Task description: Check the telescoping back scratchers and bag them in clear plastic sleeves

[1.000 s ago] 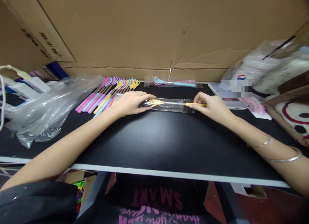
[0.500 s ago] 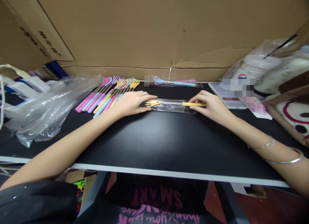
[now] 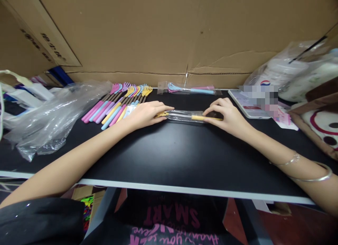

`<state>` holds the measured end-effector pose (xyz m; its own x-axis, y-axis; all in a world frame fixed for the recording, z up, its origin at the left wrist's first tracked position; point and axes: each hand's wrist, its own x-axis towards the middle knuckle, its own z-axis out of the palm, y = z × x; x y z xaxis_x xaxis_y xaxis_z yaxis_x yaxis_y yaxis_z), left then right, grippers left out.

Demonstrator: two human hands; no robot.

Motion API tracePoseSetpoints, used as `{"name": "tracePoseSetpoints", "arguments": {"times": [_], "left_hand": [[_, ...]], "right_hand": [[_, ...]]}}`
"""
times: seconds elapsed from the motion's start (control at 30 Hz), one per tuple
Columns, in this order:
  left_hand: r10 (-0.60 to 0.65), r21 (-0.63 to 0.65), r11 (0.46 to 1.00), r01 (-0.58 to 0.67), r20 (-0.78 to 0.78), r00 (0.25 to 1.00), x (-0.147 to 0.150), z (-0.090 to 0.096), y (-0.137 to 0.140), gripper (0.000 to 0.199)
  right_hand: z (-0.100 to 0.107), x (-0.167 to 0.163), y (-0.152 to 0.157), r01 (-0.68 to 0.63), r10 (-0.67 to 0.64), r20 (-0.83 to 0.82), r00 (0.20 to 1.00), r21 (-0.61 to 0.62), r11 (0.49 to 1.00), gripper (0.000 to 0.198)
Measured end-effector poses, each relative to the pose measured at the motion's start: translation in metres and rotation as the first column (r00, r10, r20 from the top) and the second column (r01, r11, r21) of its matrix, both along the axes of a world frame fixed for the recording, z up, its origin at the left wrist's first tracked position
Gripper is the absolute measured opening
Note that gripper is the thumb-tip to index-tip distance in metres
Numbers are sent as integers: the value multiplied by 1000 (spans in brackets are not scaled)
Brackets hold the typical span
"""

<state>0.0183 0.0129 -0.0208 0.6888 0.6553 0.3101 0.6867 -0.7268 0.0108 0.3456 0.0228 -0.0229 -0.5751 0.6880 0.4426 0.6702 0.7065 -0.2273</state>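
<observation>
A yellow back scratcher (image 3: 196, 118) lies across the black table in a clear plastic sleeve (image 3: 182, 114). Its clawed head points left and its handle right. My left hand (image 3: 149, 114) is closed over the head end, thumb on the near side and fingers on the far side, partly hiding the claw. The thumb and fingers of my right hand (image 3: 224, 113) pinch the yellow handle near the sleeve's right end. Left of my left hand, several back scratchers (image 3: 111, 106) in pink, blue, purple and yellow lie side by side, claws toward the back.
A sleeve with blue and pink back scratchers (image 3: 191, 90) lies at the back. Crumpled plastic (image 3: 50, 114) covers the left. At right are a phone (image 3: 249, 104), a bagged cup (image 3: 283, 74) and a plush item (image 3: 322, 125). A cardboard wall (image 3: 158, 33) closes the back.
The yellow back scratcher's handle has shifted left, further into the sleeve, with my right hand's fingertips. My left hand has stayed at the head end, now covering more of the claw.
</observation>
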Motion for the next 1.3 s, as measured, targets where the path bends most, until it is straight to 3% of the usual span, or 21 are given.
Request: {"name": "tracePoseSetpoints", "arguments": {"times": [0.2, 0.4, 0.6, 0.83, 1.13, 1.3], "left_hand": [[20, -74, 997, -22, -25, 999, -8, 6, 6, 52], [90, -168, 978, -121, -184, 979, -27, 21, 13, 64], [195, -87, 970, -228, -288, 938, -35, 30, 12, 57], [148, -79, 982, -172, -241, 959, -28, 25, 11, 53], [117, -72, 988, -135, -213, 970, -19, 20, 7, 48], [110, -56, 991, -123, -204, 973, -17, 17, 7, 46]], "right_hand": [[-1, 20, 18, -9, 14, 57, 998, -94, 996, 35], [6, 30, 24, -69, 84, 106, 991, -141, 988, 32], [6, 35, 26, -49, 65, 109, 992, -146, 988, 36], [-1, 26, 22, -24, 33, 67, 997, -125, 992, 36], [-11, 21, 21, 7, -7, 16, 1000, 7, 1000, 37], [-16, 22, 22, 7, -7, -13, 1000, -3, 1000, 35]]}}
